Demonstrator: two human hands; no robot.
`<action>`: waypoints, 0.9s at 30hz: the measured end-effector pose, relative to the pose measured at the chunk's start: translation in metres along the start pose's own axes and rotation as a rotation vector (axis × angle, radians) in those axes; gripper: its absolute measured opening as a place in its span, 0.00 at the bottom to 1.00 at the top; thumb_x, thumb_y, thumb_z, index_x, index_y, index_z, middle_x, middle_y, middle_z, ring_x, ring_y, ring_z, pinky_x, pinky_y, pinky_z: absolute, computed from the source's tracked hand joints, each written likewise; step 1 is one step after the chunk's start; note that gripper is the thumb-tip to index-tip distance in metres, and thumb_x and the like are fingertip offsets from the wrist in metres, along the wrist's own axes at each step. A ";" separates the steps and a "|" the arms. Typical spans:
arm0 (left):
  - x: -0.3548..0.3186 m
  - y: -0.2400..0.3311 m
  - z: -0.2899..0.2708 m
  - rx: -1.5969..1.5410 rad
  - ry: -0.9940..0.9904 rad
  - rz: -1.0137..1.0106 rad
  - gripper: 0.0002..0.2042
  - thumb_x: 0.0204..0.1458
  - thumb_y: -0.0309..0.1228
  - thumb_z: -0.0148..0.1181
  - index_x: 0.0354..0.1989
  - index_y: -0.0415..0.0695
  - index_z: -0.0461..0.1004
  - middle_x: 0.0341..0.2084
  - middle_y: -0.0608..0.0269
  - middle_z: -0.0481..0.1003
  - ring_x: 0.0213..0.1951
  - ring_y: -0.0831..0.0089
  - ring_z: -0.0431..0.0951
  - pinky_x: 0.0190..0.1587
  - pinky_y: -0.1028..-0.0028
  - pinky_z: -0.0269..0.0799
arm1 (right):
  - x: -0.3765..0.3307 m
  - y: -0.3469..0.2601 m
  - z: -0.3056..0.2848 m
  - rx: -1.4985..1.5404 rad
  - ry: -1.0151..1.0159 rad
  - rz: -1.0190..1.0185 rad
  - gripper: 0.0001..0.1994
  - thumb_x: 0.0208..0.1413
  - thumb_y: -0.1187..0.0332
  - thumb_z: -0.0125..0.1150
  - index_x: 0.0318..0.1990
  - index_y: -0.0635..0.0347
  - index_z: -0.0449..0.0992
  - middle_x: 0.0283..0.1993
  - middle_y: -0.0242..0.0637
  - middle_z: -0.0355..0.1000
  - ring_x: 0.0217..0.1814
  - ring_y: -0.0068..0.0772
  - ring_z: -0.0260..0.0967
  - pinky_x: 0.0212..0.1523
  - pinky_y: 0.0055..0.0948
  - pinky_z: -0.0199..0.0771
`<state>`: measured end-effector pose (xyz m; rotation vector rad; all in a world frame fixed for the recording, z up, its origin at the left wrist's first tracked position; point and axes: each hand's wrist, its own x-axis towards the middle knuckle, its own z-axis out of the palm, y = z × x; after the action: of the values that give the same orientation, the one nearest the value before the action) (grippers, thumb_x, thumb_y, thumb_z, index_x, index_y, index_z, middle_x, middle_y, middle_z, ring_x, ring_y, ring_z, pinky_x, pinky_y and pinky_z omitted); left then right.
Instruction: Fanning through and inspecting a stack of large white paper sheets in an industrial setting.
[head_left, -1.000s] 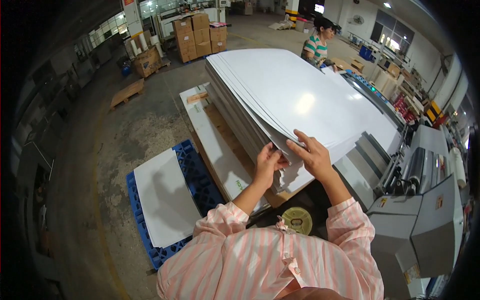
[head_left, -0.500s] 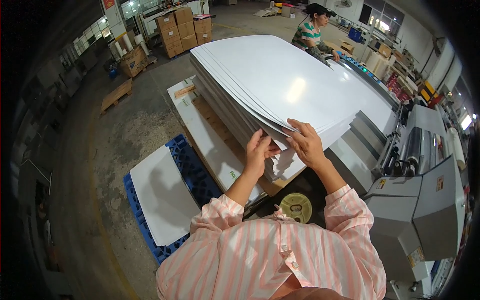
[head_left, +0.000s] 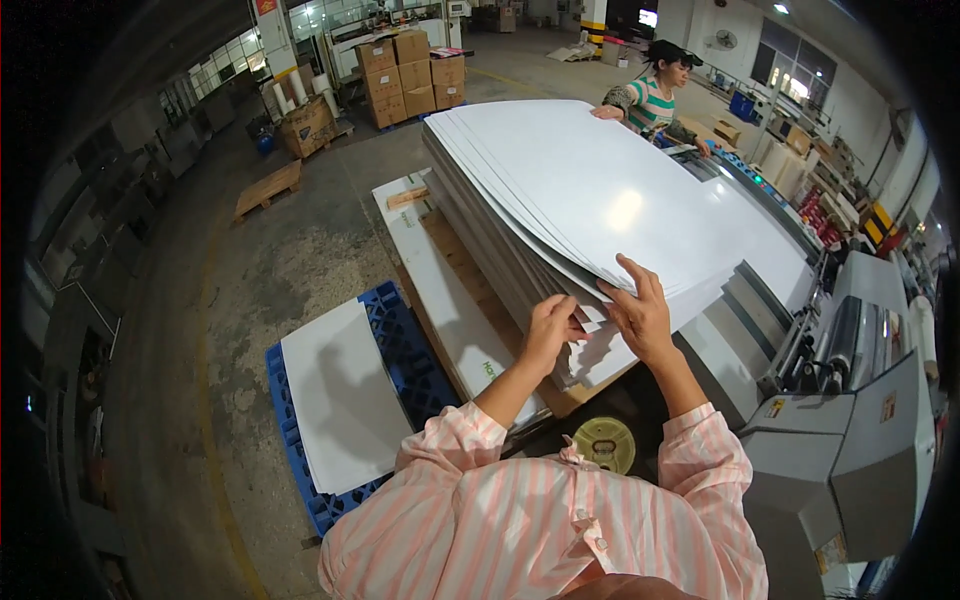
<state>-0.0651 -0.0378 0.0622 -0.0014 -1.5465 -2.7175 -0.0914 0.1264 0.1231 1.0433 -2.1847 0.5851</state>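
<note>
A tall stack of large glossy white sheets (head_left: 560, 170) stands in front of me, its upper sheets fanned and slightly lifted at the near corner. My right hand (head_left: 643, 315) grips the edge of the top sheets, with one finger stretched over their surface. Just left of it, my left hand (head_left: 548, 338) has its fingers curled at the edges of the sheets beneath; its fingertips are partly hidden. Below the near corner, a round yellowish disc-shaped object (head_left: 604, 446) sits beside the stack.
A blue plastic pallet (head_left: 425, 365) with white sheets lies at my left. A grey machine with rollers (head_left: 850, 340) stands at right. Across the stack, another person (head_left: 655, 100) rests a hand on its far edge. Cardboard boxes (head_left: 410, 80) and a wooden pallet (head_left: 268, 190) are farther back.
The view has shifted, so the scene sits lower and farther right. My left fingers have curled in more at the sheet edges. The other person's hand now touches the stack's far edge.
</note>
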 end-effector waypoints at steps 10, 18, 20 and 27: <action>-0.016 0.003 0.015 0.063 0.072 0.041 0.08 0.52 0.30 0.53 0.24 0.40 0.70 0.22 0.71 0.67 0.26 0.81 0.68 0.32 0.80 0.66 | 0.037 0.026 -0.009 1.105 0.375 0.849 0.20 0.57 0.56 0.51 0.35 0.70 0.74 0.32 0.34 0.70 0.34 0.25 0.64 0.37 0.24 0.65; -0.009 -0.017 0.003 0.184 0.006 0.118 0.07 0.52 0.29 0.54 0.24 0.41 0.68 0.21 0.73 0.65 0.27 0.84 0.66 0.32 0.82 0.64 | 0.012 0.004 0.007 0.428 -0.007 0.325 0.10 0.54 0.70 0.53 0.43 0.59 0.75 0.46 0.40 0.71 0.48 0.41 0.67 0.47 0.32 0.67; -0.009 -0.015 0.004 0.237 -0.001 0.137 0.07 0.54 0.29 0.52 0.25 0.41 0.68 0.22 0.73 0.66 0.28 0.84 0.67 0.34 0.80 0.67 | 0.002 0.012 0.013 0.365 -0.077 0.276 0.12 0.54 0.68 0.53 0.45 0.58 0.74 0.48 0.40 0.70 0.49 0.42 0.66 0.48 0.32 0.66; -0.013 -0.005 0.016 -0.026 0.077 0.096 0.14 0.56 0.33 0.50 0.47 0.38 0.72 0.27 0.71 0.69 0.28 0.84 0.69 0.33 0.77 0.72 | -0.004 0.020 0.012 0.199 -0.164 0.068 0.16 0.54 0.62 0.52 0.49 0.56 0.71 0.54 0.42 0.66 0.55 0.44 0.61 0.52 0.36 0.62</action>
<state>-0.0520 -0.0214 0.0664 0.0270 -1.4523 -2.6307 -0.1099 0.1326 0.1098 1.1599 -2.3489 0.7862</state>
